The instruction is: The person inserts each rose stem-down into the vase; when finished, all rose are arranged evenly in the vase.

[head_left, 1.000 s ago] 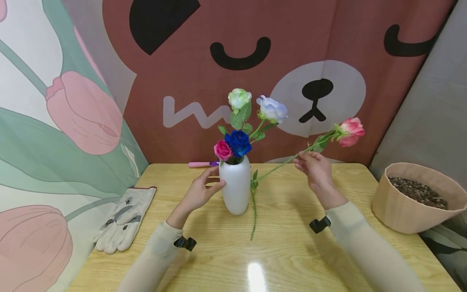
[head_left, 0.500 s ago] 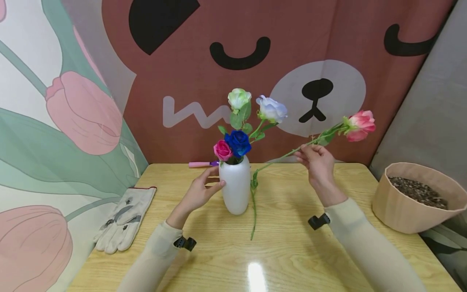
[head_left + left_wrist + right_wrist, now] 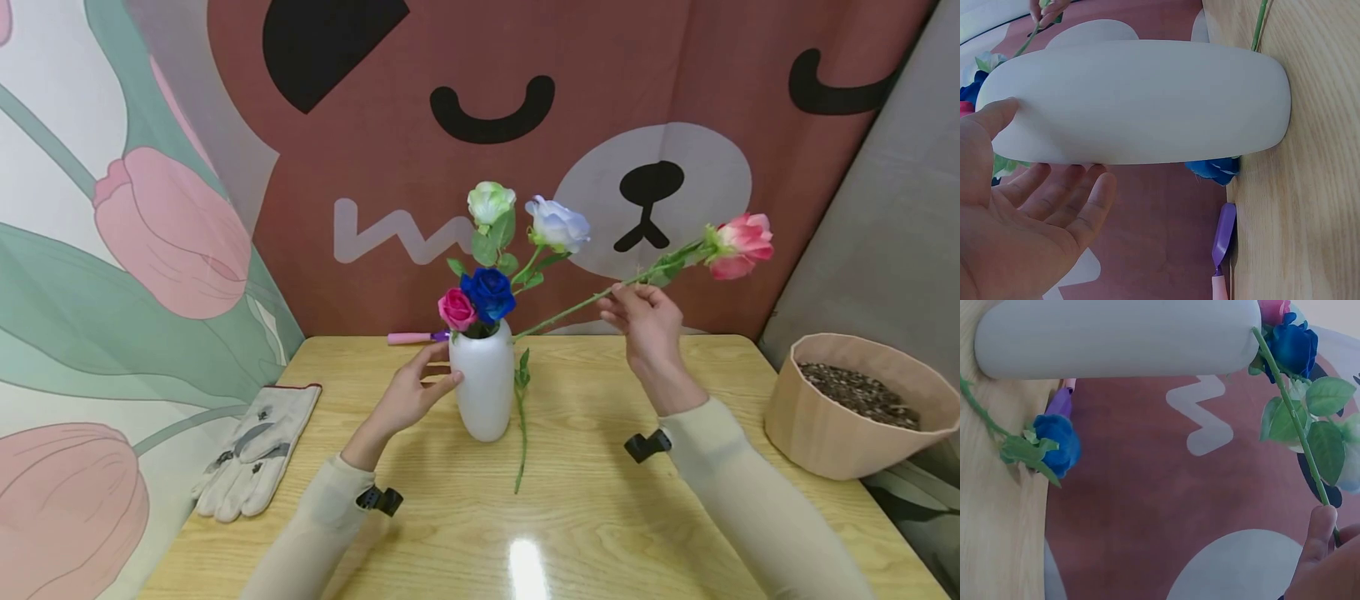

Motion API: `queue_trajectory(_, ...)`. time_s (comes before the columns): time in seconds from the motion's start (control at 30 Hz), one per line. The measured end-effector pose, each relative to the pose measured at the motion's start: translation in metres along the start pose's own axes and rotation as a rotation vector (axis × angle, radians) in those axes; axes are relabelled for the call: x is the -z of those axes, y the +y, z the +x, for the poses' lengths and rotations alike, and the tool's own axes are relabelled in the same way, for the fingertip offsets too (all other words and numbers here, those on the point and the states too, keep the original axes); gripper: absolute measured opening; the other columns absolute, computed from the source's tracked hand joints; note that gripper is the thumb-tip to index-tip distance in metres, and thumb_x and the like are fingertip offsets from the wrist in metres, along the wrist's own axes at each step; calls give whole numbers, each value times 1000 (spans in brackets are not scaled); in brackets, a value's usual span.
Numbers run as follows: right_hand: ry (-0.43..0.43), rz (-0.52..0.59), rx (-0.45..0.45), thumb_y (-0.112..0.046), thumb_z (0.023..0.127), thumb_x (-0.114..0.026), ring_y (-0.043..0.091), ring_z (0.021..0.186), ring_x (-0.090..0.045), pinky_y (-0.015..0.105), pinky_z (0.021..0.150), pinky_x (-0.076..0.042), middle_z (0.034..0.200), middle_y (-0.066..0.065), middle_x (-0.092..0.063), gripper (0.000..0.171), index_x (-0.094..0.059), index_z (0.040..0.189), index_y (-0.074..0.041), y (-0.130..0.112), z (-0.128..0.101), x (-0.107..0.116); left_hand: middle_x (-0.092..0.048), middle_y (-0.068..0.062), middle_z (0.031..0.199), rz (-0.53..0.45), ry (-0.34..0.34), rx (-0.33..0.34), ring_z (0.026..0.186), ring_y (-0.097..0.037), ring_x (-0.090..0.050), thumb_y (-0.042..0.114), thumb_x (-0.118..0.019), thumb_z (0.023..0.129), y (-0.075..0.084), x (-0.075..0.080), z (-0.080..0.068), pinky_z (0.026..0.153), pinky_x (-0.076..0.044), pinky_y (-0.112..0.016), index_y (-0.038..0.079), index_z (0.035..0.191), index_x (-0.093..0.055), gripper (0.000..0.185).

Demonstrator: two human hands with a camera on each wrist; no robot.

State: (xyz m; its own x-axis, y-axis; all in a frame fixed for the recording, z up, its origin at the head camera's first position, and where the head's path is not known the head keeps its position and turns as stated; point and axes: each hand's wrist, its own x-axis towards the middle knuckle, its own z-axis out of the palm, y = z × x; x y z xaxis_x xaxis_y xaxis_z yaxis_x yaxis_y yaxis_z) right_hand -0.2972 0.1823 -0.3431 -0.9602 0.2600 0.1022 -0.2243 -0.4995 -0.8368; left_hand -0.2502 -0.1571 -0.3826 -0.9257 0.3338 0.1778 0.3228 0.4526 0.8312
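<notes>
A white vase (image 3: 483, 392) stands upright on the table, holding a pink rose (image 3: 457, 309), a dark blue rose (image 3: 490, 294), a pale green-white rose (image 3: 491, 202) and a pale blue rose (image 3: 558, 225). My left hand (image 3: 405, 396) holds the vase near its top, thumb in front and fingers at its far side. My right hand (image 3: 648, 337) pinches the stem of a coral-pink flower (image 3: 741, 246), tilted with its bloom to the right. Its cut stem end (image 3: 1256, 331) is at the vase's rim. Another blue rose (image 3: 1057, 445) lies behind the vase, its bloom hidden in the head view.
The lying rose's stem (image 3: 522, 442) runs along the table right of the vase. A purple trowel with a pink handle (image 3: 408, 338) lies at the back edge. Work gloves (image 3: 258, 450) rest at the left. A tan pot (image 3: 832, 425) with dark soil stands at the right.
My right hand has raised the coral-pink flower, its bloom shifting right and up. The stem's lower end has risen from beside the vase to rim height. My left hand has stayed on the vase.
</notes>
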Motion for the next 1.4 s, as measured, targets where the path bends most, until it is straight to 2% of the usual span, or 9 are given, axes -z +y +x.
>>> queue_trajectory(0.2,0,36,23,-7,92,-69,14,71,-74,24,63,-61,92,5,-70,15,-55,97,-3,-2,-1,-7,-53,-19,144,1,5,-8,129,-40,-56,27,-63,99,-1,0,0,106,-49,-55,10,150,-41,58)
queue_trajectory(0.53,54,65,112,-2,89,-72,14,63,-73,23,53,-58,80,6,-77,15,-57,89,-5,2,-2,-26,-54,-19,143,14,5,-14,128,-39,-57,27,-63,99,0,0,0,104,-51,-54,11,150,-41,58)
queue_trajectory(0.77,25,17,152,0,89,-71,11,61,-72,23,49,-56,81,5,-77,16,-57,87,-6,11,-4,-37,-54,-19,143,12,3,-8,128,-40,-57,27,-63,99,2,1,0,103,-51,-54,11,150,-41,58)
queue_trajectory(1.07,-46,-110,177,-5,90,-72,11,64,-73,24,50,-56,80,0,-77,14,-58,90,-8,27,-13,-48,-54,-20,143,-1,4,9,129,-40,-56,27,-64,99,2,0,-1,104,-51,-54,11,150,-42,58)
queue_trajectory(1.4,-101,-111,209,-7,89,-74,14,68,-74,30,58,-61,80,0,-76,16,-58,91,-7,34,-18,-55,-54,-20,143,-3,11,5,129,-42,-56,27,-64,99,1,-1,-1,105,-49,-56,10,150,-42,58)
